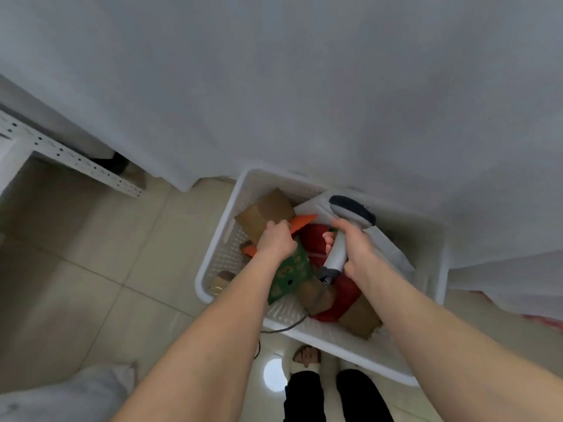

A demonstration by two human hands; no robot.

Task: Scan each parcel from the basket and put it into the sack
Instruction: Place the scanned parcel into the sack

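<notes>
A white perforated basket (222, 236) stands on the floor, holding several parcels: a brown cardboard box (263, 213), an orange packet (301, 222), red bags (313, 240) and a white mailer (393, 248). My left hand (275, 242) reaches into the basket and grips a green patterned packet (292, 274). Over the basket my right hand (356, 249) holds a white and dark handheld scanner (350, 213) by its handle, head pointing away from me. Its cable (286, 327) trails over the basket's near rim. A grey-white sack (61, 394) lies at the bottom left.
White cloth (304, 86) hangs across the upper view, reaching down to the basket's far edge. A white perforated metal shelf frame (70, 156) stands at the left. The floor is pale tile (91, 254). My feet in sandals (306, 357) stand just in front of the basket.
</notes>
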